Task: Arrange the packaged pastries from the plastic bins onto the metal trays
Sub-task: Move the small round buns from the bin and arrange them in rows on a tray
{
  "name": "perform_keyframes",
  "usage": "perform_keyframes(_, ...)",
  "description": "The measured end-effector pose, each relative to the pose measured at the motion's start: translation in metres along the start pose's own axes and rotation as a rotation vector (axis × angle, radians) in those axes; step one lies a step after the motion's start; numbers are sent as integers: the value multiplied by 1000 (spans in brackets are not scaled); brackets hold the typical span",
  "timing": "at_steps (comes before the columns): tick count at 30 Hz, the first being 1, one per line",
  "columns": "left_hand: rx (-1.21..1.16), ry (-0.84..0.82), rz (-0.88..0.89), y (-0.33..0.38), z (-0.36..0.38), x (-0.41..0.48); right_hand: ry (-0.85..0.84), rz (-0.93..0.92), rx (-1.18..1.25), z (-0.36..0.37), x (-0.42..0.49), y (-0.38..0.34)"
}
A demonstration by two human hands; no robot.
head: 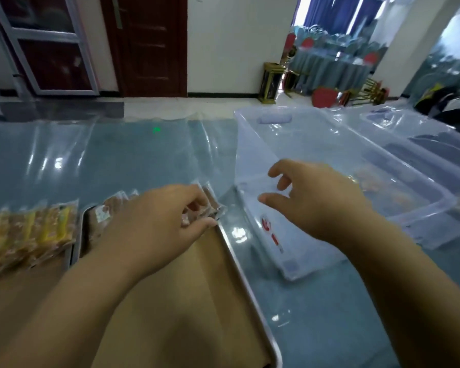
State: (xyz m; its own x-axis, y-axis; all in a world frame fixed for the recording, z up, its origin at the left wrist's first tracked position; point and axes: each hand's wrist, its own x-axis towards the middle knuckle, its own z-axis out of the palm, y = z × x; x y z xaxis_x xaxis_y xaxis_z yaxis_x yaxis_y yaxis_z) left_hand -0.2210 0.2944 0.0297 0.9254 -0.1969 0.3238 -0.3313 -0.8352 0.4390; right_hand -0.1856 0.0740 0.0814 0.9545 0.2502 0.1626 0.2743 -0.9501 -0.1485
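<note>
Two clear plastic bins on table's right side. Nearer bin: a few orange-brown packs at its right end, blurred, count not readable; red sticker on near wall. Farther bin: glare on walls, contents impossible to make out, right part cut off by frame edge.

Metal tray at centre, lined with brown paper, far right corner just beside nearer bin. Row of wrapped pastries along tray's far edge, mostly hidden behind left hand.

Left hand at tray's far right corner, thumb and fingertips pinching packaged pastry by its clear wrapper. Pastry low over that corner; touching tray or not, cannot tell.

Right hand above nearer bin's near-left part, fingers loosely spread and half bent, holding nothing.

Left tray beside metal tray, rims nearly touching. Yellow packs leaning in an overlapped row on it, left portion cut off by frame.

Blue table cover under shiny clear film, heavy reflections.

Background soft: dark wooden door, red chairs, draped tables, none sharp. Whole view motion-blurred, print on wrappers unreadable.
</note>
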Motion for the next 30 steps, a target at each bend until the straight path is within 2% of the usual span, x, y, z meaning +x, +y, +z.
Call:
perform_keyframes(7,70,-7,107,67,24,76,-91,30,42,-28,49,113)
perform_keyframes(12,214,-89,96,115,63,128,-204,-102,-86,-25,85,194)
perform_keyframes(15,299,-118,105,135,86,156,-325,-206,-162,-9,102,230)
perform_keyframes(23,512,-352,185,145,148,213,-829,-504,-459,70,136,276)
perform_keyframes(26,540,-415,208,138,165,227,-910,-608,-608,100,139,287)
perform_keyframes(30,559,-535,220,129,182,236,-942,-668,-661,129,137,297)
